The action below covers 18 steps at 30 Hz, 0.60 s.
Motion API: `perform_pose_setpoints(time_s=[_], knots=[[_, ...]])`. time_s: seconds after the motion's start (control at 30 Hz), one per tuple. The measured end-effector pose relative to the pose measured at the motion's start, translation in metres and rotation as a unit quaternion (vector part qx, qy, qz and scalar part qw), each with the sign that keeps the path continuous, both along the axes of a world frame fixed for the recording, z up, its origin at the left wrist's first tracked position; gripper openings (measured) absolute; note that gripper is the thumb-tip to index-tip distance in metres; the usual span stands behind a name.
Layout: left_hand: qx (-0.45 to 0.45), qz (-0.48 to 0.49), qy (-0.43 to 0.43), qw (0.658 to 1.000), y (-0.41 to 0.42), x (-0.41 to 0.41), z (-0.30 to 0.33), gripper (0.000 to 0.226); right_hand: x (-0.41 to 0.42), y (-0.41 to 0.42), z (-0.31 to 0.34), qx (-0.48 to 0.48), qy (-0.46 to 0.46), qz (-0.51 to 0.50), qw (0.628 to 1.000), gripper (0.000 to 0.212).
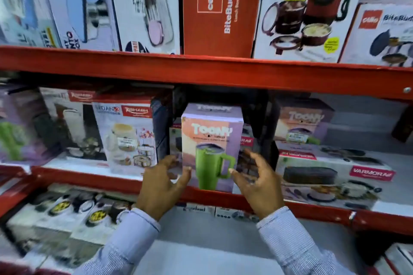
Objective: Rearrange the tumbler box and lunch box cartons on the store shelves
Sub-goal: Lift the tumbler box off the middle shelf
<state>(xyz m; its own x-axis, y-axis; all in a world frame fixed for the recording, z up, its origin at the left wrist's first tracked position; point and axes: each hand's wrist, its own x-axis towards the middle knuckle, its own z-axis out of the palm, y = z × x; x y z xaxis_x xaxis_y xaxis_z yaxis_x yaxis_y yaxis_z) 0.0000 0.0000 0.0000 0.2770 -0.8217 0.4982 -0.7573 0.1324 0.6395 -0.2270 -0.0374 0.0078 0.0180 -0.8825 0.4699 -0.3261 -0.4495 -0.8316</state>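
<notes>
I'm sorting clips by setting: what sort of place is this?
Most likely a shop's kitchenware aisle: red metal shelves packed with boxed goods, such as a tumbler box and lunch box cartons, all facing outward.

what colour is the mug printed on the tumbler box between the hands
Green, on the tumbler box; clearest in the head view.

Red metal store shelves [201,69] carry boxed kitchenware. On the middle shelf, a lilac cardboard tumbler box showing a green mug [211,147] stands upright at the front edge, between a white jar-set carton [127,138] and a long lunch box carton with a pink label [330,176]. An orange carton [219,9] stands on the top shelf.
</notes>
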Motion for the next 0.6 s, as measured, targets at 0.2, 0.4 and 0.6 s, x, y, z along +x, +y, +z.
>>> perform_pose_setpoints(time_s=[0.2, 0.4, 0.6], knots=[[0.003, -0.049, 0.118, 0.992, -0.014, -0.008, -0.011, 0.037, 0.002, -0.011, -0.002, 0.052, -0.014, 0.022, 0.998, 0.049], [-0.089, -0.047, 0.146, 0.984, 0.001, -0.022, -0.007, 0.042, -0.009, -0.001, -0.009, 0.016, -0.060, 0.042, 0.997, 0.050], [-0.151, -0.054, 0.119, 0.980, 0.025, -0.028, 0.010, 0.053, -0.023, 0.027, 0.009, -0.055, -0.084, 0.049, 0.994, 0.048]])
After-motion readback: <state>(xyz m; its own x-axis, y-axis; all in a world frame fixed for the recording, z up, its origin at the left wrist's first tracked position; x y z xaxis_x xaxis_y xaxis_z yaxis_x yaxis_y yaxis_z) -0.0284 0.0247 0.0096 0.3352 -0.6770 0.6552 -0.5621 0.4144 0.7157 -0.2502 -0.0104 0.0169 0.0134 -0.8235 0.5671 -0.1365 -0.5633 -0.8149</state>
